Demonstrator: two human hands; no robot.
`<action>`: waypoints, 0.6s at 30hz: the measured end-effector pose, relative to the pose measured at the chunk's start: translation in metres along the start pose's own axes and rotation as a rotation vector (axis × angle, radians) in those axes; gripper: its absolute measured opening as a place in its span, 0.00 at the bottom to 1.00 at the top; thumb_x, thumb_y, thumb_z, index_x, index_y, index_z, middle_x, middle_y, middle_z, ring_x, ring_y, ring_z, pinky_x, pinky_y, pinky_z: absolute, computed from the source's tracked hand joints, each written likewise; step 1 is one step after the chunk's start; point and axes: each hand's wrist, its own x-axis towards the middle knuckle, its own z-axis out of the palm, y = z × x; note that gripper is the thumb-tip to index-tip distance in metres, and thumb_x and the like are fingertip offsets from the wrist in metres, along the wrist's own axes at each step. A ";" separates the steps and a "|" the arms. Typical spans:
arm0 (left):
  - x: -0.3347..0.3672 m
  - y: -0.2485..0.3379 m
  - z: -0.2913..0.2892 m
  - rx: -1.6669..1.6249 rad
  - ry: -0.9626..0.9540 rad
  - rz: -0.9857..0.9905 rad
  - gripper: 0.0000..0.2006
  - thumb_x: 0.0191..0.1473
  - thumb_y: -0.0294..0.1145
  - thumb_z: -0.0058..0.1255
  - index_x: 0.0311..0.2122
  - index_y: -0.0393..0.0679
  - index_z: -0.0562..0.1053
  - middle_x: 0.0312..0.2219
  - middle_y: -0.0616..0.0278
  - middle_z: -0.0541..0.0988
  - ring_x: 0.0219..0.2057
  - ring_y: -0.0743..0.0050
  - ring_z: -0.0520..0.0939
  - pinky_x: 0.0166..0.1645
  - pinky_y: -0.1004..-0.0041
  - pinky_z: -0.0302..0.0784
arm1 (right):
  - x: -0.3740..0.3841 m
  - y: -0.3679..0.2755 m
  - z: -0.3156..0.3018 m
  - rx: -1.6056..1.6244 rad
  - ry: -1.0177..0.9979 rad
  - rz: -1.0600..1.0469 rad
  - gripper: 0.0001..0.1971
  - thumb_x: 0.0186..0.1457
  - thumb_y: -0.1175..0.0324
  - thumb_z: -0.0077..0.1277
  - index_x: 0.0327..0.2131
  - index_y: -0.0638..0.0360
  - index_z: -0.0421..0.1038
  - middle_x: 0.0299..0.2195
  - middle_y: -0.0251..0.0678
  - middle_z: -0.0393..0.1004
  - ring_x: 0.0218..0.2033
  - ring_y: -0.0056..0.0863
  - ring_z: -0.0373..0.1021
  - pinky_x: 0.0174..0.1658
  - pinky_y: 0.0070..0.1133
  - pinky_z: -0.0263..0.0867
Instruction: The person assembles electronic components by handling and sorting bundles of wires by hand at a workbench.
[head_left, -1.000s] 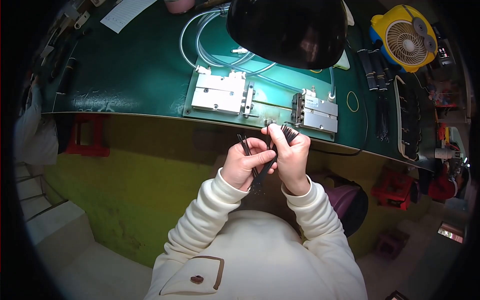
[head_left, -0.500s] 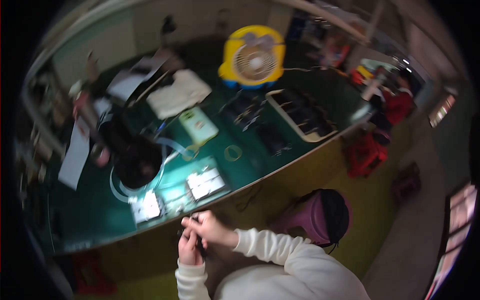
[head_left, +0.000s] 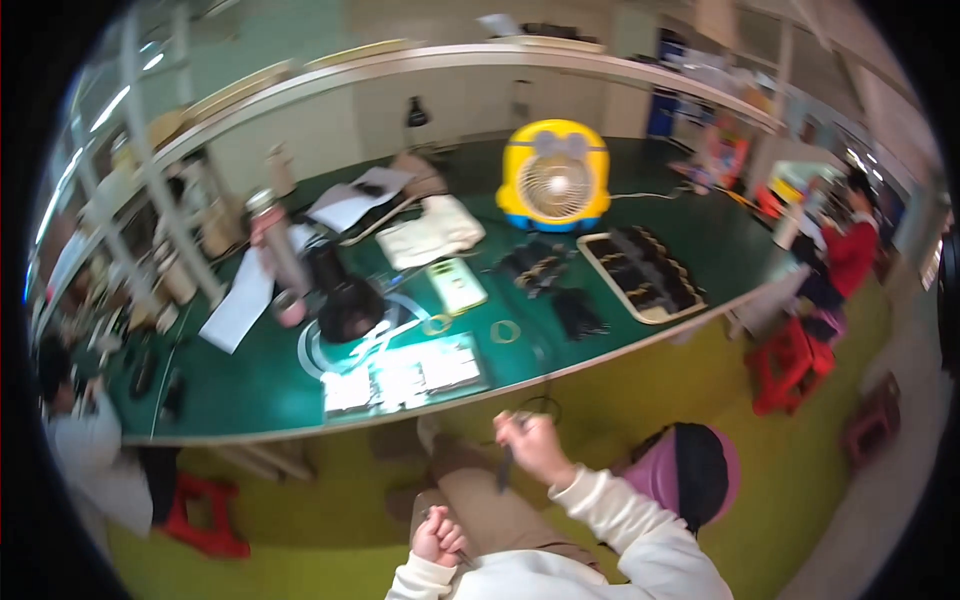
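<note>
My right hand [head_left: 536, 448] is raised in front of the table edge, its fingers closed on a dark narrow piece [head_left: 504, 474] that hangs below them; blur hides its kind. My left hand [head_left: 438, 540] is lower, close to my body over my lap, with curled fingers. Something thin and dark shows by its fingers, too small to name. Beyond my hands, brightly lit flat blocks [head_left: 400, 384] lie along the near edge of the green table [head_left: 530, 360], under a black lamp [head_left: 348, 312].
On the table stand a yellow fan [head_left: 556, 180], a tray [head_left: 652, 318] of dark pieces, a light-green phone [head_left: 457, 286], a white cloth [head_left: 432, 232] and a pink bottle [head_left: 278, 240]. A purple stool [head_left: 655, 478] is at my right. Other people sit at far left and far right.
My hands were together by the table edge; now they are apart, the right farther right and the left lower near my body. The view has tilted up, showing more of the room.
</note>
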 end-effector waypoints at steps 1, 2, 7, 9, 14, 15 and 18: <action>-0.006 -0.003 -0.005 -0.007 -0.064 -0.047 0.11 0.53 0.40 0.32 0.28 0.45 0.65 0.08 0.74 0.51 0.09 0.85 0.50 0.14 0.83 0.47 | 0.018 -0.004 -0.009 -0.077 -0.014 -0.080 0.12 0.48 0.72 0.42 0.13 0.63 0.66 0.14 0.30 0.67 0.18 0.14 0.62 0.22 0.14 0.58; -0.016 -0.006 -0.009 -0.041 -0.044 0.015 0.11 0.53 0.40 0.32 0.28 0.45 0.65 0.08 0.74 0.51 0.09 0.85 0.50 0.14 0.83 0.47 | 0.044 0.000 -0.015 -0.107 -0.039 -0.216 0.14 0.48 0.69 0.43 0.12 0.63 0.66 0.13 0.30 0.67 0.16 0.15 0.62 0.21 0.15 0.57; -0.048 -0.026 -0.018 0.055 0.100 -0.022 0.12 0.53 0.39 0.33 0.28 0.42 0.64 0.08 0.75 0.48 0.09 0.85 0.48 0.13 0.81 0.46 | 0.169 -0.052 -0.042 -0.905 0.054 -0.277 0.19 0.47 0.55 0.40 0.20 0.63 0.68 0.18 0.45 0.68 0.20 0.36 0.66 0.25 0.28 0.58; -0.039 -0.032 -0.040 0.031 -0.253 -0.100 0.13 0.53 0.39 0.33 0.31 0.40 0.65 0.10 0.74 0.59 0.11 0.85 0.60 0.16 0.81 0.58 | 0.209 -0.039 -0.099 -1.419 -0.019 -0.394 0.22 0.44 0.50 0.41 0.23 0.65 0.68 0.23 0.49 0.68 0.27 0.45 0.65 0.30 0.33 0.60; -0.059 -0.047 -0.023 0.042 -0.112 0.046 0.10 0.50 0.36 0.39 0.30 0.41 0.67 0.09 0.73 0.60 0.09 0.84 0.58 0.13 0.81 0.53 | 0.250 0.029 -0.178 -1.386 0.064 -0.323 0.28 0.35 0.53 0.54 0.35 0.67 0.62 0.33 0.51 0.67 0.36 0.44 0.63 0.40 0.30 0.59; -0.062 -0.048 -0.019 0.050 -0.076 0.021 0.09 0.49 0.35 0.40 0.30 0.41 0.67 0.09 0.73 0.60 0.09 0.84 0.58 0.13 0.82 0.52 | 0.257 0.038 -0.168 -1.524 0.114 -0.305 0.26 0.36 0.55 0.53 0.35 0.67 0.62 0.32 0.50 0.67 0.36 0.44 0.64 0.39 0.30 0.59; -0.067 -0.049 -0.005 0.051 -0.001 -0.088 0.08 0.47 0.34 0.44 0.30 0.41 0.67 0.08 0.72 0.61 0.08 0.84 0.57 0.11 0.82 0.50 | 0.232 0.012 -0.123 -1.527 0.176 -0.361 0.23 0.39 0.58 0.52 0.33 0.67 0.62 0.32 0.49 0.67 0.34 0.43 0.64 0.36 0.30 0.60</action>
